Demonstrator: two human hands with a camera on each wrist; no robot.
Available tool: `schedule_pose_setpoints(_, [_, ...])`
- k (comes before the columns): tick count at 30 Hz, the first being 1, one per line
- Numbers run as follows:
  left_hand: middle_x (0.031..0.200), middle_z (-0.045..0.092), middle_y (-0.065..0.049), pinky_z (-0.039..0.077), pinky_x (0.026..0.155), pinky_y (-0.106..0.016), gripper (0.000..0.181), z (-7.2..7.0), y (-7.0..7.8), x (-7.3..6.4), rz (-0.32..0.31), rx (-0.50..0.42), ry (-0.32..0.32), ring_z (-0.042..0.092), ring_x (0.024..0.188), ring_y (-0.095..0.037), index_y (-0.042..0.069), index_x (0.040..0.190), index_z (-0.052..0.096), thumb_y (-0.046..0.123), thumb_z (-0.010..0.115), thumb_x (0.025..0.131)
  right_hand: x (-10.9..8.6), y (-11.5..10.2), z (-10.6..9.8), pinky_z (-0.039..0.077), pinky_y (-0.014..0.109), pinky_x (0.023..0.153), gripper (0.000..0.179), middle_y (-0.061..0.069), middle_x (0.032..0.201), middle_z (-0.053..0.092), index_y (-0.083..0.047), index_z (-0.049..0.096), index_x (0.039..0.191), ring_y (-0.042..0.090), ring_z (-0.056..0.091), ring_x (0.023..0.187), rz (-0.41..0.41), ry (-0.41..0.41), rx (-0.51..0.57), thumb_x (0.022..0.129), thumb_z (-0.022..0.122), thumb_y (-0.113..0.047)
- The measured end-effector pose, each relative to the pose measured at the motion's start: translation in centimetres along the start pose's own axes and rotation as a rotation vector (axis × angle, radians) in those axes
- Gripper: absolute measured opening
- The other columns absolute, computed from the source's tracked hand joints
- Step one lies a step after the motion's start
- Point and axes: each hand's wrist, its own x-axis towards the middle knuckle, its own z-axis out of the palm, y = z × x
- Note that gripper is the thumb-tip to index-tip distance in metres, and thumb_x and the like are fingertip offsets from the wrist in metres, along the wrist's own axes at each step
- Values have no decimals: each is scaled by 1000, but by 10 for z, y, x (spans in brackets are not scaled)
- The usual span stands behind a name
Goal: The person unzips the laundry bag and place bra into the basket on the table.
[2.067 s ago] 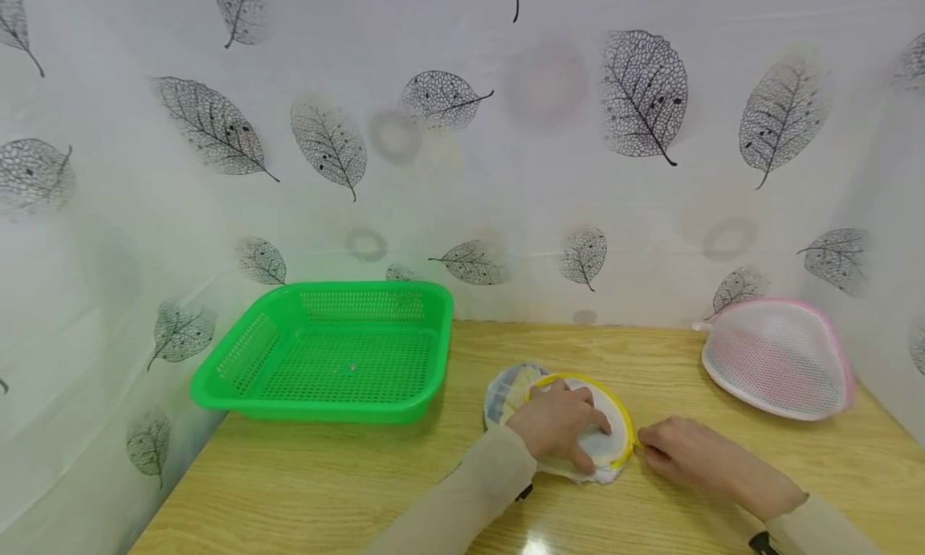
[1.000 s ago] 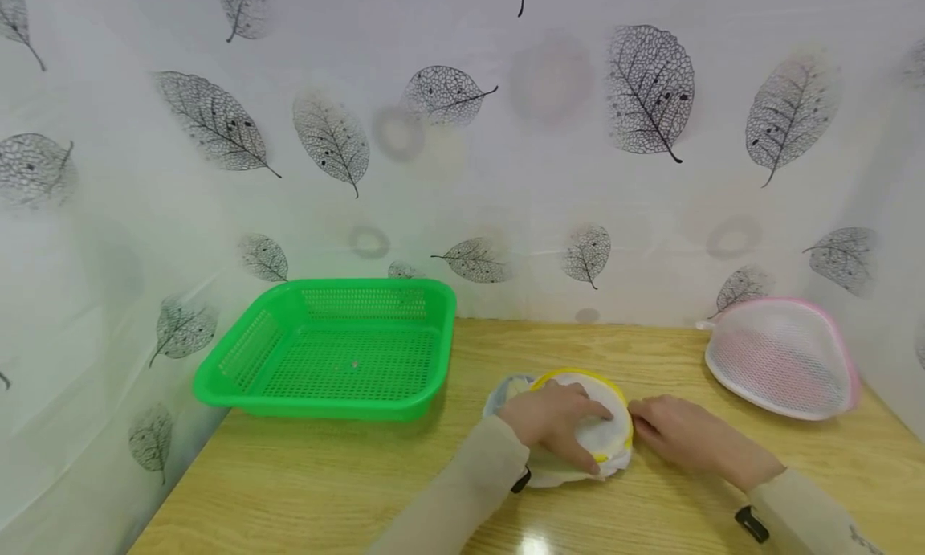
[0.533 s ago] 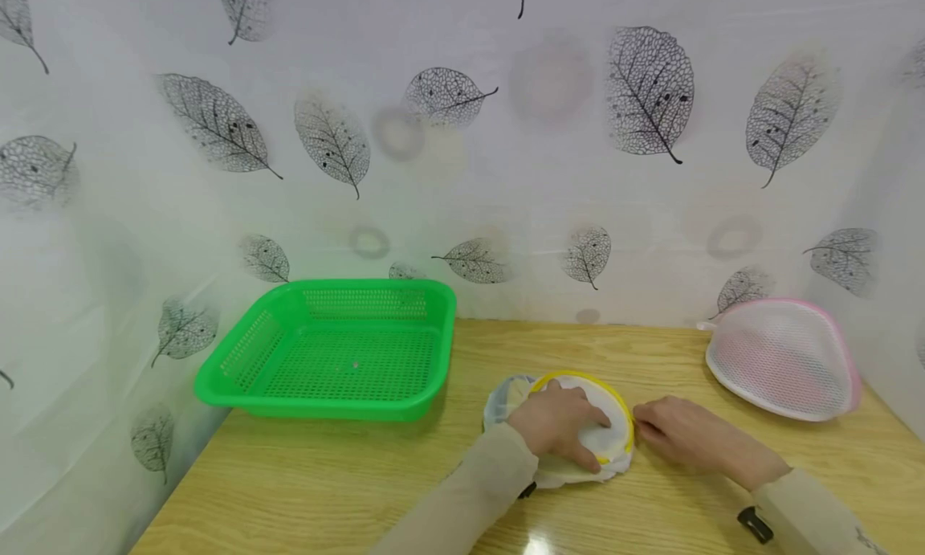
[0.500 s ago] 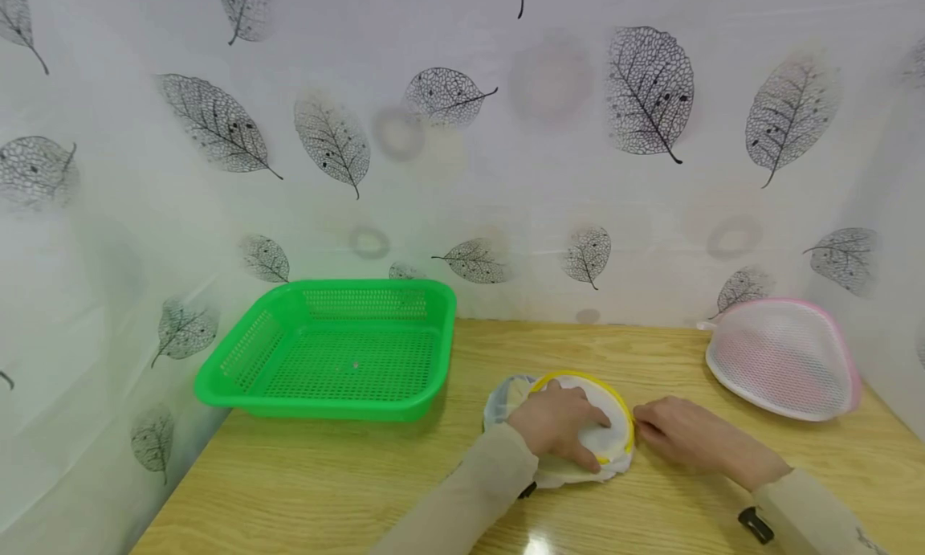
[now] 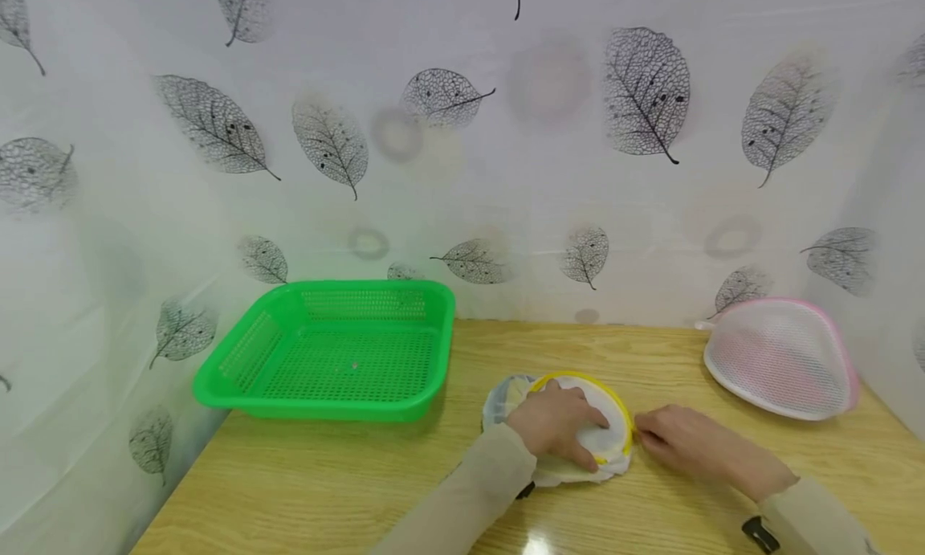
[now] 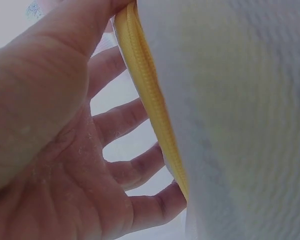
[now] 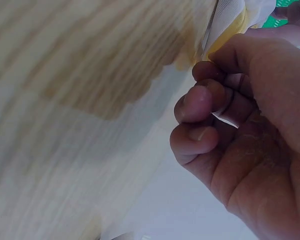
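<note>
A round mesh laundry bag [image 5: 607,436] with white netting and a yellow zipper [image 5: 605,393] lies on the table. Pale and bluish cloth shows through its left side. My left hand [image 5: 560,425] rests over the bag's top with fingers spread; in the left wrist view its fingers [image 6: 122,122] reach past the yellow zipper edge [image 6: 150,95]. At the bag's right edge, my right hand [image 5: 686,441] pinches the zipper end between thumb and forefinger. The right wrist view shows its other fingers curled [image 7: 195,140]; the zipper pull itself is mostly hidden.
A green perforated basket [image 5: 318,410] stands at the left on the wooden table [image 5: 325,475], with a tiny speck on its floor. To the right lies a pink-edged white mesh bag [image 5: 780,362]. A leaf-patterned curtain [image 5: 506,177] hangs behind and at both sides.
My right hand shifted slightly away along the bag's edge, then came back a little toward me, keeping its pinch. The left hand stays over the bag, which has barely shifted.
</note>
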Motion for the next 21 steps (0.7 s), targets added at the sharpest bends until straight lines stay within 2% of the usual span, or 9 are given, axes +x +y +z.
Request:
schedule_pose_setpoints(7, [130, 60, 19, 51, 79, -31, 56, 0, -2, -1, -1, -5, -7, 50, 105, -13, 53, 135, 61, 59, 79, 82, -2, -5, 0, 31, 17, 53, 30, -20, 66, 36, -23, 50, 74, -8, 30, 59, 20, -17, 6, 94, 63, -5])
schedule_pose_setpoints(15, [132, 59, 19, 53, 82, -33, 57, 0, -1, 0, 1, -3, -9, 52, 111, -14, 53, 135, 60, 60, 79, 82, -4, -7, 2, 31, 17, 54, 32, -20, 66, 34, -24, 49, 73, -8, 29, 59, 18, 2, 2, 93, 64, -4])
schedule_pose_setpoints(21, [132, 59, 19, 52, 83, -33, 57, 0, -1, 0, 7, 5, -6, 51, 109, -13, 53, 135, 60, 60, 79, 82, -5, -9, 1, 30, 17, 54, 33, -21, 66, 32, -23, 48, 72, -8, 29, 60, 4, 16, -2, 92, 64, -3])
